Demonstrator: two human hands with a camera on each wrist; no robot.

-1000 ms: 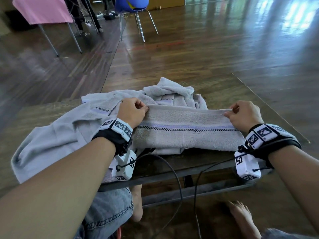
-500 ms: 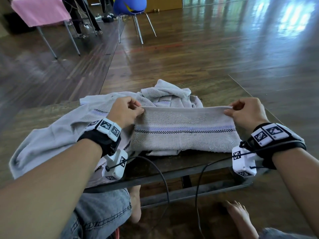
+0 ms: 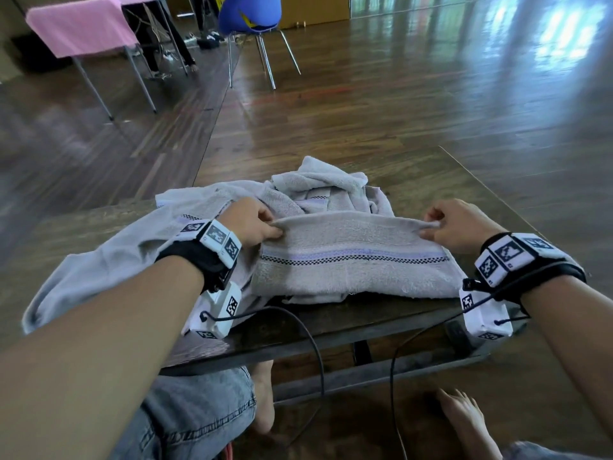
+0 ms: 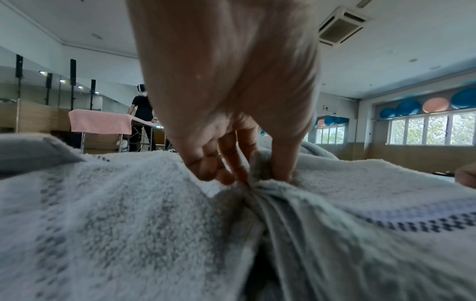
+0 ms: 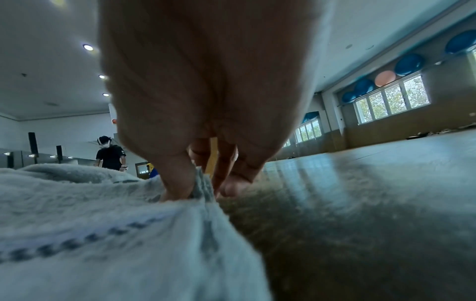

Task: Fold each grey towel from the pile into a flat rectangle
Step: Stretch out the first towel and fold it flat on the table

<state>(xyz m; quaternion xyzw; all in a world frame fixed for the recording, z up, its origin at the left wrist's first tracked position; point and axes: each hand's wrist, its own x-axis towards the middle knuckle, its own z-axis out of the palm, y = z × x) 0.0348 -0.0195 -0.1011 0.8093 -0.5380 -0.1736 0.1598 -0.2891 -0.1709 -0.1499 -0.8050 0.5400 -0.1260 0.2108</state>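
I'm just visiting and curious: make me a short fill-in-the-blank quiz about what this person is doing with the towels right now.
1. The left hand and the right hand each ___ one end of the grey towel's top edge.
2. A dark checked ___ runs lengthwise across that towel.
3. The unfolded pile lies ___ the held towel, farther from the person.
4. The chair across the floor is ___.

Missing words: pinch; stripe; behind; blue

Daylight enters through the windows (image 5: pixel 391 101) on the right and glares off the glossy floor (image 3: pixel 431 104); ceiling spotlights (image 5: pixel 88 47) add little. Wrist views bend at the edges, with near cloth and both palms soft and blurred
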